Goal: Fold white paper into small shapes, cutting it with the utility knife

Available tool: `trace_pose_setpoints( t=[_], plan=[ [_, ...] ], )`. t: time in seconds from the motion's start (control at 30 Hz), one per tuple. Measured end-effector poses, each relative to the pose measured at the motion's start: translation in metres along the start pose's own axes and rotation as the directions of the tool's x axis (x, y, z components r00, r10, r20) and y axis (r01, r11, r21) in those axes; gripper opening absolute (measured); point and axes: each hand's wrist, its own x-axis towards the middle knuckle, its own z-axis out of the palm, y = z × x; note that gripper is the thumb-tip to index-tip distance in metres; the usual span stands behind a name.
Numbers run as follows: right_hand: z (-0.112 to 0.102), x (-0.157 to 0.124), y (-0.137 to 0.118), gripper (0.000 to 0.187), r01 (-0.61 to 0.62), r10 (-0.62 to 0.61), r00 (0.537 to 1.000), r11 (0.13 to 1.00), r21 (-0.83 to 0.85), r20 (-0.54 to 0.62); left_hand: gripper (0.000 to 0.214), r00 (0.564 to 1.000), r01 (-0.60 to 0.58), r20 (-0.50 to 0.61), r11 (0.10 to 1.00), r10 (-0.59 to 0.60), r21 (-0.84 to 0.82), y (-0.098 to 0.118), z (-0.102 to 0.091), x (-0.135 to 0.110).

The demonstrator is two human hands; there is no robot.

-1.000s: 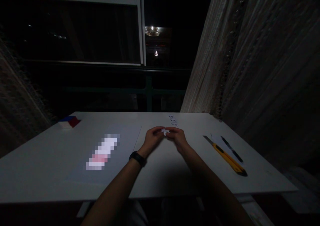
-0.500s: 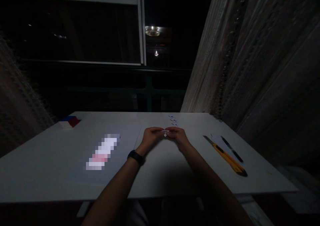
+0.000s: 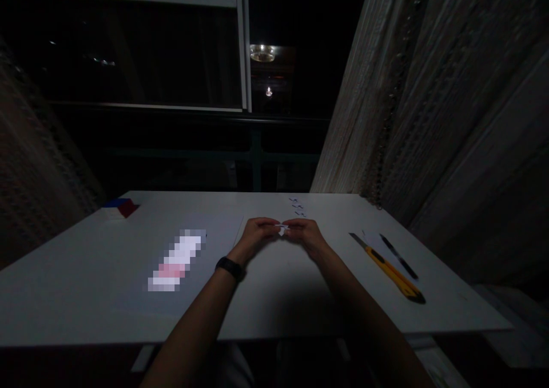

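Note:
A small piece of white folded paper [image 3: 282,230] is pinched between my two hands above the middle of the white table. My left hand [image 3: 259,232], with a black band on its wrist, grips the paper from the left with closed fingers. From the other side my right hand [image 3: 305,236] pinches it too. The exact folds are too small and dim to make out. Just beyond my hands, several small folded paper pieces [image 3: 297,206] lie in a row on the table.
At right lie a yellow box cutter [image 3: 392,272] with its blade out and a black pen [image 3: 398,255]. A paper sheet [image 3: 223,242] and a blurred bright screen-like patch [image 3: 178,260] are at left. A coloured cube [image 3: 120,208] stands at the far left corner.
The paper between my fingers has changed its angle or shape slightly. My left forearm has shifted a little to the left; the things on the table stay put.

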Motion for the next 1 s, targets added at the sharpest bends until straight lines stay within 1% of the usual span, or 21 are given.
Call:
trace_pose_setpoints(
  t=[0.1, 0.23, 0.33, 0.43, 0.6, 0.77, 0.83, 0.9, 1.0],
  plan=[
    [-0.0010, 0.0001, 0.0010, 0.038, 0.010, -0.010, 0.999, 1.000, -0.014, 0.031, 0.031, 1.000, 0.000, -0.017, 1.000, 0.000, 0.007, -0.0003, 0.0007, -0.0004],
    [-0.0010, 0.0004, 0.0019, 0.037, 0.008, -0.008, 0.998, 1.000, 0.001, 0.054, 0.031, 0.999, -0.035, -0.033, 0.999, 0.036, 0.037, -0.0020, 0.0020, 0.0002],
    [0.0000, 0.0012, 0.0026, 0.033, -0.024, 0.024, 1.000, 0.999, 0.029, 0.016, 0.031, 0.997, -0.063, -0.041, 0.995, 0.067, 0.078, -0.0026, 0.0026, 0.0001],
    [0.0017, 0.0018, 0.0020, 0.026, -0.069, 0.071, 0.997, 0.995, 0.070, -0.034, 0.033, 0.997, -0.074, -0.019, 0.990, 0.077, 0.119, -0.0029, 0.0029, 0.0000],
    [0.0039, 0.0011, -0.0014, 0.019, -0.119, 0.125, 0.989, 0.990, 0.077, -0.079, 0.032, 0.998, -0.064, -0.003, 0.993, 0.065, 0.101, -0.0047, 0.0020, 0.0005],
    [0.0032, -0.0005, -0.0005, 0.021, -0.096, 0.097, 0.994, 0.995, 0.040, -0.047, 0.031, 0.999, -0.005, 0.048, 0.997, 0.002, 0.071, -0.0039, -0.0002, -0.0007],
    [0.0029, -0.0011, 0.0004, 0.023, -0.083, 0.084, 0.996, 0.996, 0.041, -0.023, 0.031, 0.998, 0.000, 0.060, 0.999, -0.003, 0.052, -0.0030, -0.0002, -0.0013],
    [0.0029, -0.0017, 0.0005, 0.026, -0.065, 0.065, 0.998, 0.997, 0.044, -0.001, 0.029, 0.999, -0.020, 0.045, 0.998, 0.017, 0.056, -0.0025, 0.0006, -0.0013],
    [0.0033, -0.0026, -0.0006, 0.030, -0.043, 0.043, 0.999, 0.998, 0.043, 0.014, 0.026, 0.997, -0.075, -0.019, 0.990, 0.077, 0.121, -0.0038, 0.0027, 0.0005]
  ],
)
